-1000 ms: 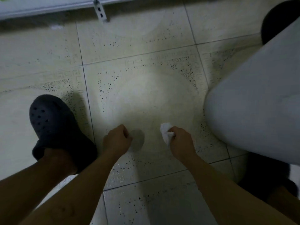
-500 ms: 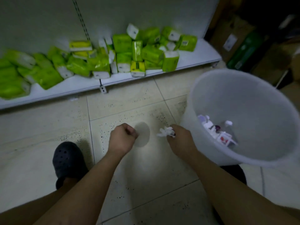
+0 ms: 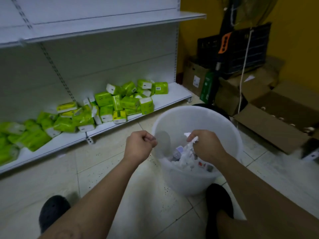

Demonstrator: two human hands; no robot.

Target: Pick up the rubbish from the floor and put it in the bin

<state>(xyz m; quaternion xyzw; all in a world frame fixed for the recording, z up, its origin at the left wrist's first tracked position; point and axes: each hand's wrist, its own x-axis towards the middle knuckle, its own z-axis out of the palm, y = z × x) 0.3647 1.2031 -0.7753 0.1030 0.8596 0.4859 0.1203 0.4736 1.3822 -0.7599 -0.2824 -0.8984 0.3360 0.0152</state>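
A white translucent bin [image 3: 229, 128] stands on the tiled floor in front of me, with crumpled paper and small wrappers [image 3: 185, 156] in its bottom. My right hand [image 3: 206, 146] is over the bin's mouth, closed on a crumpled white tissue [image 3: 191, 137] that sticks out between thumb and fingers. My left hand [image 3: 140, 146] is a closed fist at the bin's left rim; nothing shows inside it.
A white shelf unit [image 3: 103, 128] along the left holds many green tissue packs [image 3: 120, 102] on its bottom board. Cardboard boxes [image 3: 276, 121] and a black crate [image 3: 241, 49] fill the right corner. My dark clogs [image 3: 51, 213] flank the bin.
My view has lifted from the floor to the bin. My right hand carried the tissue from floor level up over the bin's mouth; my left fist rose alongside to the rim.
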